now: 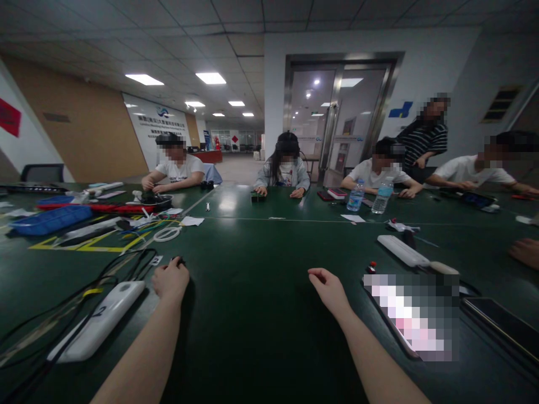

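Left hand (172,280): small dark object (180,261) is apparently pinched in fingers, at the green desk (252,314), near white numbered case (105,317) | Right hand (330,289): fingers half-curled, contents cannot be told | Progress: grasp judged made, release left

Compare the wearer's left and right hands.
The left hand has a small dark object at its fingers; none shows at the right hand. The left hand is beside a white block marked 2; the right hand is beside a device with a pixelated screen. Both hands are bare, over the green table.
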Demonstrator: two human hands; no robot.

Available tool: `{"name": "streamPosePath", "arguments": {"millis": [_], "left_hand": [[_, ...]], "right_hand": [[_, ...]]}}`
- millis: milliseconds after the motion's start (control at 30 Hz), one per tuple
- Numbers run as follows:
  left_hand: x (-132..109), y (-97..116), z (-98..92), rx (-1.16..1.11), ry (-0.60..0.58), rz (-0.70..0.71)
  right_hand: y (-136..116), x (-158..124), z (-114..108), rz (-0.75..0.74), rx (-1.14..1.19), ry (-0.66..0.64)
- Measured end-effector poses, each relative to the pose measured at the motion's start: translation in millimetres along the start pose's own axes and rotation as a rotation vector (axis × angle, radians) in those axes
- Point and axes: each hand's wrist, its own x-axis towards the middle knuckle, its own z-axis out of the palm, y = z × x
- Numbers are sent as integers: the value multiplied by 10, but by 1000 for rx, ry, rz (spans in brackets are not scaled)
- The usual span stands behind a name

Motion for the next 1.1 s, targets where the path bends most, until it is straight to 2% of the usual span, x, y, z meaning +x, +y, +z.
{"name": "streamPosePath", "arguments": {"millis": [633,1100], "left_hand": [[-7,-28,27,64,45,41],[10,-34,40,33,25,25]], "right_hand": [[-56,-26,19,-1,-17,16],[-41,-21,2,26,-20,4]]}}
